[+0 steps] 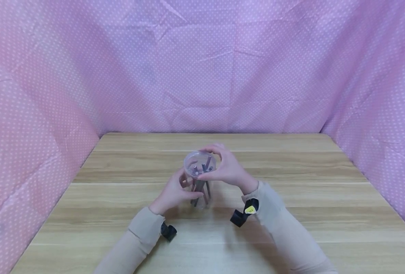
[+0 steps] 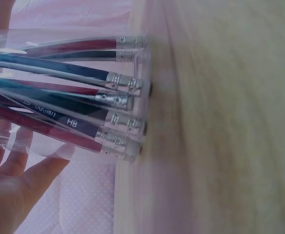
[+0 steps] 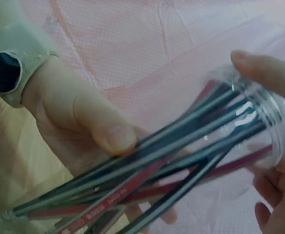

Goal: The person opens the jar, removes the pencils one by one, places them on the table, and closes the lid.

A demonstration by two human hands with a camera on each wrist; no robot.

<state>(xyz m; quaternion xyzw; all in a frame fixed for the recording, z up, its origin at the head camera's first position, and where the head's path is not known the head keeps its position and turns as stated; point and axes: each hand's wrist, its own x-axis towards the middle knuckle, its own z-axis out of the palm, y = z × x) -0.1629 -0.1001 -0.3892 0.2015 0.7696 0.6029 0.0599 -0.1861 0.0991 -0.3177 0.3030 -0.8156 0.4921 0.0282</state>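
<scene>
Two bare hands hold a clear, see-through container of pencils near the middle of a wooden table. The left hand is wrapped round the lower part of the container, its thumb on the near side and its fingers on the far side. The right hand is clamped on the top, with thumb and fingers spread to opposite sides of the clear round rim. The container stands roughly upright; whether its base touches the wood or hangs just above it cannot be told.

Several pencils, dark and deep red, lean across one another inside. In the left wrist view, silvery metal bands sit at their lower ends, close to the container's base, and one dark pencil bears the letters HB. The right wrist view shows white lettering on a red pencil.

Both arms wear beige sleeves, with a small black device at the left wrist and another at the right, which carries a yellow sticker. Pink fabric with white dots hangs behind the table and along both sides.
</scene>
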